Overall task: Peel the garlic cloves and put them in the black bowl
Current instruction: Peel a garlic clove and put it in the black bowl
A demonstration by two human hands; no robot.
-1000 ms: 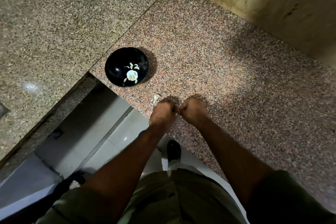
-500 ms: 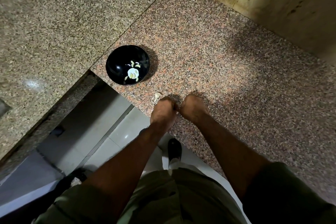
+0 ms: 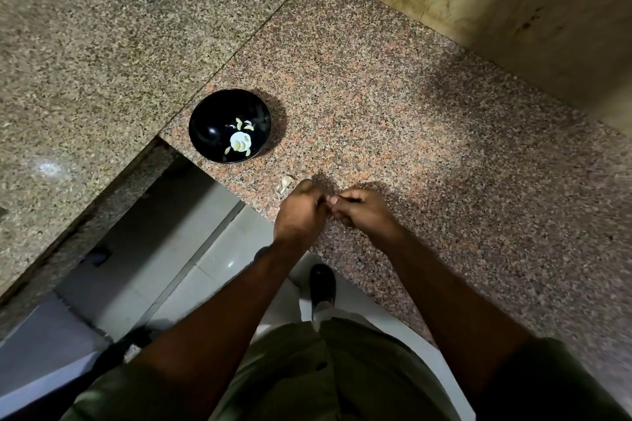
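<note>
Right at the near edge of the surface point(image 3: 393, 113), both hands are bunched up together, fingertips meeting. The left hand point(image 3: 301, 212) is curled into a tight grip and the right hand point(image 3: 362, 210) is curled in against it, so I'd guess they're working a clove between them, but honestly I can't see the clove itself, it's buried between the fingers. Same goes for what each hand is actually pinching, can't tell.

Just past the left hand, a little to the left, there's one unpeeled garlic clove point(image 3: 286, 182) lying loose on the granite. Farther out and left sits the black bowl point(image 3: 208, 120), with a handful of pale peeled cloves point(image 3: 239, 143) already in the bottom.

Handling-wise, my take: cloves are tiny, light and firm, but the skin is papery and the bare flesh gets slick, so they like to squirt out. Best bet is pinching at the root end and tearing the skin from the tip. Looks like it's partway done, at least one more to go.
</note>
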